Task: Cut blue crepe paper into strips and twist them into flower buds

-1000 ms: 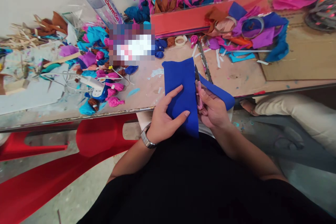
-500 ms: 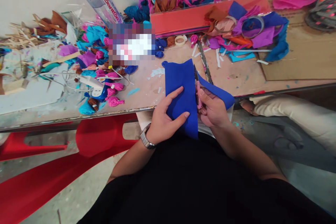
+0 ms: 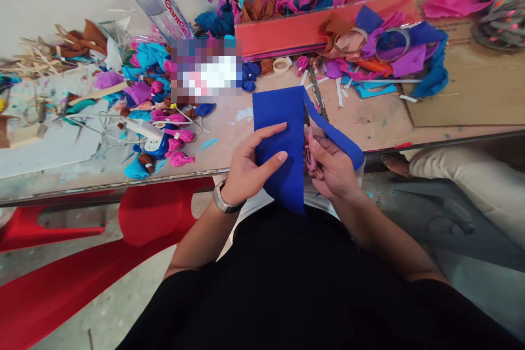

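Note:
A sheet of deep blue crepe paper [image 3: 278,106] hangs between my hands, over my lap and the table's front edge. My left hand [image 3: 241,172] grips its left side, thumb and forefinger lying across the face and the other fingers hidden. Pink-handled scissors [image 3: 310,152] are in my right hand [image 3: 337,170], with dark blades pointing away from me along the sheet's right edge. From the top corner, a narrow blue strip [image 3: 336,132] runs down to the right, over my right hand. My right fingers are curled around the handles.
Small tied paper bundles [image 3: 180,158], a power strip [image 3: 158,142] and a blurred-out patch lie left on the table. Behind stand a water bottle [image 3: 162,8] and a red box [image 3: 283,38]. Tape rolls [image 3: 392,45] sit among scraps. A person's leg [image 3: 455,167] is at right, a red chair [image 3: 156,213] at left.
The blue sheet and my left hand have shifted slightly left and away from me. The strip stands further apart from the sheet near the top, and the sheet's curled upper-left corner now looks flat.

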The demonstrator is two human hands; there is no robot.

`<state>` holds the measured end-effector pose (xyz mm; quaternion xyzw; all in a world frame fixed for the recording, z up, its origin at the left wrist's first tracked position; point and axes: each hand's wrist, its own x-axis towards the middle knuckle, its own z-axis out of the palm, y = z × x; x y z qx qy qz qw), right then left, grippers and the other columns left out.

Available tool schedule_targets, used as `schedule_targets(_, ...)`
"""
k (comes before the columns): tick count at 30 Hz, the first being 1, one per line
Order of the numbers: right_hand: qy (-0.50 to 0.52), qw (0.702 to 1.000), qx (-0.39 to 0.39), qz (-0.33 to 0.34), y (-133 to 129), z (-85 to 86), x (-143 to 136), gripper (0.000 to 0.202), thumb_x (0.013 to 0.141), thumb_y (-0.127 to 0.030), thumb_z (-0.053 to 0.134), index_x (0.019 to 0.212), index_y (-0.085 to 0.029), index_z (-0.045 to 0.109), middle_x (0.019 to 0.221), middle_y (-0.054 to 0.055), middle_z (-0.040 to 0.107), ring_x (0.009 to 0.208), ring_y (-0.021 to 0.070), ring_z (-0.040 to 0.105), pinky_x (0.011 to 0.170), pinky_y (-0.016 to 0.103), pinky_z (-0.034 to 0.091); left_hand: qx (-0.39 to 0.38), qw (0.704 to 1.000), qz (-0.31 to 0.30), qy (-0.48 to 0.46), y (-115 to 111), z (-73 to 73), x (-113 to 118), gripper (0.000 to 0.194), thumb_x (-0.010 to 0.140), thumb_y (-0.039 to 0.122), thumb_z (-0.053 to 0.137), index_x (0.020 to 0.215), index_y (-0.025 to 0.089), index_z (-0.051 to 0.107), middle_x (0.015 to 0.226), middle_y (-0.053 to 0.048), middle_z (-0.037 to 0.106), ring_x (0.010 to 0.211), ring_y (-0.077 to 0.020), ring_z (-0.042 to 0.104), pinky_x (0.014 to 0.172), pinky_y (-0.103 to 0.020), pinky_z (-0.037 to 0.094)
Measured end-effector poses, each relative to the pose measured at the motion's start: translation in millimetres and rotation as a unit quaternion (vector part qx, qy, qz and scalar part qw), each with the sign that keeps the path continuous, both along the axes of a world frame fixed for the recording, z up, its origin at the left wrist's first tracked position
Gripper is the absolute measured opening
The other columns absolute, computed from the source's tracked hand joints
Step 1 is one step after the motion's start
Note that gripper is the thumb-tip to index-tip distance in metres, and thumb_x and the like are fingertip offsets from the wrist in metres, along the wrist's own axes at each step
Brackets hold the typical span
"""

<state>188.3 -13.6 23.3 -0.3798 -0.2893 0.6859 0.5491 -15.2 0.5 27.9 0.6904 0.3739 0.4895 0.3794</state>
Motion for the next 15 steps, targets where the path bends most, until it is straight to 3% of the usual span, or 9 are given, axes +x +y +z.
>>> schedule_targets(7,0.006,1.000,0.004,-0.006,-1,4.7,0,0.050,0.066,-0.060,0.104,0.092,-0.024,0.080,0.060,-0.005,0.064,0.043,0.0046,0.039,0.038,0.019,0.019,0.027,0.999,0.026,0.014,21,22.8,1,0.039,0.090,0.048,0.090,0.123,0.027,0.085,0.126,-0.006,0.085,0.118,-0.0266,0.081,0.110,-0.046,0.066)
schedule_targets(15,0.001,1.000,0.005,-0.005,-4,7.0,1,0.047,0.071,-0.060,0.101,0.090,-0.023,0.079,0.057,-0.006,0.059,0.043,0.0049,0.035,0.038,0.020,0.021,0.034,0.997,0.021,0.058,18,22.0,0,0.064,0.089,0.051,0.091,0.146,0.026,0.075,0.147,-0.009,0.077,0.137,-0.0336,0.074,0.124,-0.054,0.059)
